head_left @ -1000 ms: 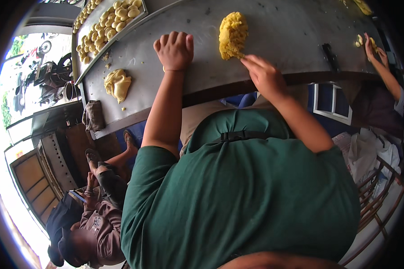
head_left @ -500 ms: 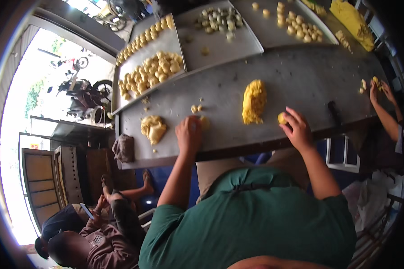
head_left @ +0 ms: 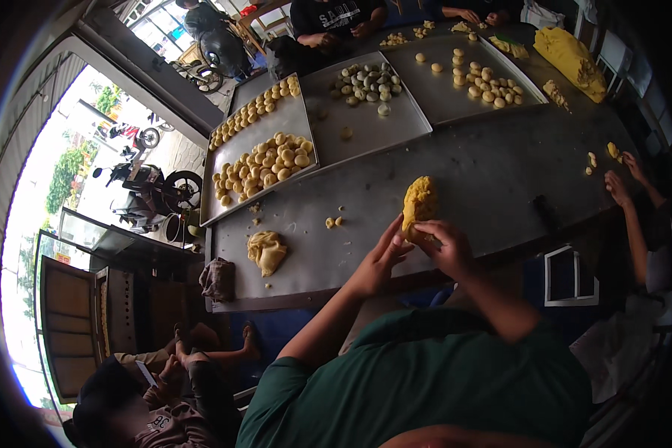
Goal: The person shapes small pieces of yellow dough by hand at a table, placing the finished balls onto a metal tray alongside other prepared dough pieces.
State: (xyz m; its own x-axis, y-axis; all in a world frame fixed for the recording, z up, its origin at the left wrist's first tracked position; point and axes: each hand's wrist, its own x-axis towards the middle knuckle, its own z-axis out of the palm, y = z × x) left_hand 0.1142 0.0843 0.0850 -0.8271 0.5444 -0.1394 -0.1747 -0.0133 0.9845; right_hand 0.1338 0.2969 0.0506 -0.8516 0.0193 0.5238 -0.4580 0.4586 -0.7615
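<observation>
Yellow, lumpy dough (head_left: 420, 197) lies on grey metal desk (head_left: 500, 172); your left hand (head_left: 379, 263) and right hand (head_left: 451, 252) touch it; can't tell if fingers clamp.

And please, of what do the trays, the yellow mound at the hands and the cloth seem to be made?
Trays: probably thin sheet metal; grey, satin sheen, narrow bright rims.
Mound: seemingly a soft dough or paste; rather matt, with a rough, lumpy surface.
Cloth: likely fabric, matt grey-brown, by its soft, crumpled folds; I cannot tell the fibre.
</observation>
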